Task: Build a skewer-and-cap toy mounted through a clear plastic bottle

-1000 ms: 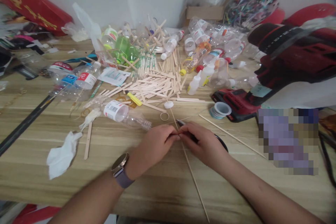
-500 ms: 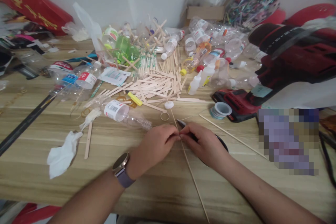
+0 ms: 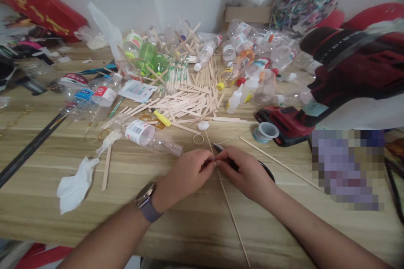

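Note:
Pinched between the fingertips of my left hand and my right hand is a thin wooden skewer. Both hands are closed and their fingertips meet on it. The skewer runs from the table's near edge up to a white bottle cap at its far end. A fine pale strand crosses it just beyond my fingers; whether they also grip this strand I cannot tell. Beneath my right hand lies a black-handled pointed tool, mostly hidden, perhaps scissors. A small ring lies left of the skewer.
A clear bottle lies left of my hands, near a yellow-handled tool. Beyond are heaped craft sticks, plastic bottles and glue bottles. A red-black power drill, a spool and another skewer are at right.
Almost nothing differs. Both hands stay closed at the same spot on the skewer, with at most a tiny shift of the fingers.

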Tool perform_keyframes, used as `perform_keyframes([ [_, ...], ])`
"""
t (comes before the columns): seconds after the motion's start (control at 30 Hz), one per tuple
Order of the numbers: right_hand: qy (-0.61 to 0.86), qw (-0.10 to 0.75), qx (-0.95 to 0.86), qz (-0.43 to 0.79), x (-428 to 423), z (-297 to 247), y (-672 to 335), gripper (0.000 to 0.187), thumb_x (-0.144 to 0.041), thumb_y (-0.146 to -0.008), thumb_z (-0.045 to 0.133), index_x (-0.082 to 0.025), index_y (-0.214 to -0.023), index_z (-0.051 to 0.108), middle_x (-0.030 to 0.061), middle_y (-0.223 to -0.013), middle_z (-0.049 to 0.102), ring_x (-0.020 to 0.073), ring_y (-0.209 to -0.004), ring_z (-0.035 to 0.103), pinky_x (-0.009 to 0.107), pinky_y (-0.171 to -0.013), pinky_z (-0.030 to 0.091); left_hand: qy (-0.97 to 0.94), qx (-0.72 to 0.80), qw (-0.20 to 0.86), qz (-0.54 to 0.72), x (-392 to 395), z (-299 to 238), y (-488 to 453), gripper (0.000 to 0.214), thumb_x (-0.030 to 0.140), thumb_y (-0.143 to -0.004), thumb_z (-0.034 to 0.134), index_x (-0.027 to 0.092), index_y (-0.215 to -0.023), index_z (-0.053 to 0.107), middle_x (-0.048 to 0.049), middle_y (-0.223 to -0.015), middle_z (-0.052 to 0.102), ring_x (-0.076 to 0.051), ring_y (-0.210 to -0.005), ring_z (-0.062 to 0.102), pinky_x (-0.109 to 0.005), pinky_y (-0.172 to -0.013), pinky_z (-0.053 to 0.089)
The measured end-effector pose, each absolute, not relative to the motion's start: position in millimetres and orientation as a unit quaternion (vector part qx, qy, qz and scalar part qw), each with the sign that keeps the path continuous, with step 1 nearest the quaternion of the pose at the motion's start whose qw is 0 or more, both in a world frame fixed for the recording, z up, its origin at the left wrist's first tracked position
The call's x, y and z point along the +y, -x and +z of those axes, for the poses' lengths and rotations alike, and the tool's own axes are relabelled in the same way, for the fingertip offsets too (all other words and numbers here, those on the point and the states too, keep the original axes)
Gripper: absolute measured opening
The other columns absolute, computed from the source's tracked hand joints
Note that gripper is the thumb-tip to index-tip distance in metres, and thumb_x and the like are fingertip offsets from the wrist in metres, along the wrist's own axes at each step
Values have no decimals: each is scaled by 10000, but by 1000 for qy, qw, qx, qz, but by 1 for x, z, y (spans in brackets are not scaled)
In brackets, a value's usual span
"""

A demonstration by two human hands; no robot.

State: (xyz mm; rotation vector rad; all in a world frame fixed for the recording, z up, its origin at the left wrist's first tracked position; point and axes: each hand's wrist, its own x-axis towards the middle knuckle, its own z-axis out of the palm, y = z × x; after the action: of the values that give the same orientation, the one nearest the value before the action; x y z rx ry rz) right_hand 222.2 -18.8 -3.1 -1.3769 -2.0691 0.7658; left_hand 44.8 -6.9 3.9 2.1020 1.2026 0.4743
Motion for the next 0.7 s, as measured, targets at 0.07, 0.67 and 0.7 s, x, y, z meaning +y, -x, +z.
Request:
perform_keyframes([
  [0.07,508,265,-768,287,-19,-3,-222,129,-173,-855,501,-211,-765,584,14,-732,638,168,-696,588,283,-626,436,-796,463,340,190,-6,3,-45,164,231,-883,502,176,-745,571,0,-697,605,-136,-637,522,-250,-588,342],
  [0.67,512,235,-776,283,-18,1,-223,147,-206,-874,487,-204,-748,562,1,-691,601,152,-637,542,265,-579,391,-717,486,460,197,-2,7,-43,165,267,-840,500,175,-740,593,40,-641,570,-109,-586,480,-220,-546,339],
  [0.7,512,235,-776,282,-18,1,-223,147,-207,-875,483,-204,-751,562,1,-694,602,152,-638,543,265,-578,390,-714,483,468,197,-1,7,-43,168,270,-841,501,175,-737,591,40,-643,569,-108,-587,480,-219,-545,340],
])
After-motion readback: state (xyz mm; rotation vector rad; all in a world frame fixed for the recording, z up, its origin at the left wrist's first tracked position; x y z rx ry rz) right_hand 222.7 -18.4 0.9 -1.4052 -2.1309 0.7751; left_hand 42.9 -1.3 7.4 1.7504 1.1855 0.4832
